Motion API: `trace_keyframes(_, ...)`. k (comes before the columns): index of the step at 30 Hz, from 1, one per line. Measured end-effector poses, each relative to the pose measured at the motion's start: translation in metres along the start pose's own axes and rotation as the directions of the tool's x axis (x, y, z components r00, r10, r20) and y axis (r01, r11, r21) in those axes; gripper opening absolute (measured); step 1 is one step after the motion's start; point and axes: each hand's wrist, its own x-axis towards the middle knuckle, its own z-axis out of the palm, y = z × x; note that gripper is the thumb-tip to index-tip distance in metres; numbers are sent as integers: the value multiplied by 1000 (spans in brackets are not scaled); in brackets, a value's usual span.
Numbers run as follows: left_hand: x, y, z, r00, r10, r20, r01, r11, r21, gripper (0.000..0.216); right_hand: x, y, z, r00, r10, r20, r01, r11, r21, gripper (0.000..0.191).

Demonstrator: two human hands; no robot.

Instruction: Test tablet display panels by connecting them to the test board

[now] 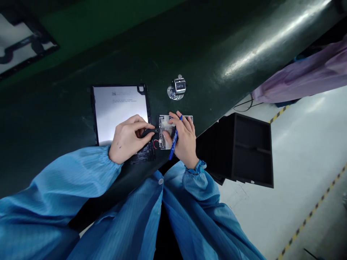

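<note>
My left hand [129, 137] is closed in a pinch on a small black plug-like piece [148, 132], right at the left edge of a circuit board [163, 134]. My right hand [184, 141] lies over that board, thumb and fingers holding it against the table. A blue pen [173, 146] is tucked between the fingers of the same hand, slanting down past the board. Short red and black wires [155, 143] loop out at the board's lower left. Beneath my left wrist is a device panel [121, 108] with a pale printed sheet and a black frame.
A chrome tally counter [178, 87] stands on the dark green table [206, 72] beyond the board. Another black-framed panel [46, 47] lies at the upper left. Black bins [252, 148] are beside the table on the right. A person's pink sleeve [303, 76] shows at the far right.
</note>
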Motion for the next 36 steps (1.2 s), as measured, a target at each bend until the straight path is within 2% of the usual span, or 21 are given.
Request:
trace_keyframes(12,1,2,1,999,-31,17,31,999,24,13,-1,0,0,1000,6,5,-6,1000,15,18)
trace_keyframes(23,2,1,1,1000,-6,24,5,999,38,13,-1,0,0,1000,-9,-5,9,1000,-12,16)
trace_keyframes(36,3,3,5,1000,-6,5,5,997,71,13,1,0,-1,1000,9,-29,-8,999,42,17)
